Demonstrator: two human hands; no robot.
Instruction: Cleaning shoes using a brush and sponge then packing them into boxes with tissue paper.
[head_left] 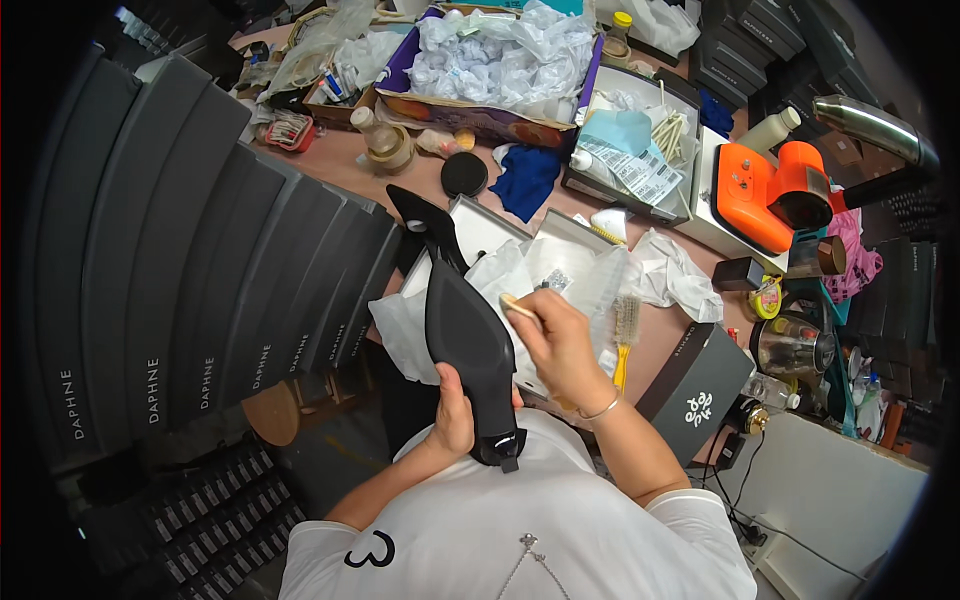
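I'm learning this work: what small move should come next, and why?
Probably dab the pale pad along the edge of the black shoe: the right hand pinches the pad close beside it, while the left hand holds the shoe sole toward the camera.

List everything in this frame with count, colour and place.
Held shoe: one, black, centre
Other shoe: one, black, just beyond
Small piece: one, cream, centre
Brush: one, yellow handle, right of centre
Open box parts: two, grey-edged, mid-table
Paper: several sheets, white, mid-table
Disc: one, black, far side
Cloth: one, blue, far side
Carton: one, purple, far edge
Device: one, orange, right
Printed box: one, dark grey, right
Boxes: many, dark grey, left and right
The rest: too crowded to count
Left hand: one, gripping held shoe
Right hand: one, pinching small piece
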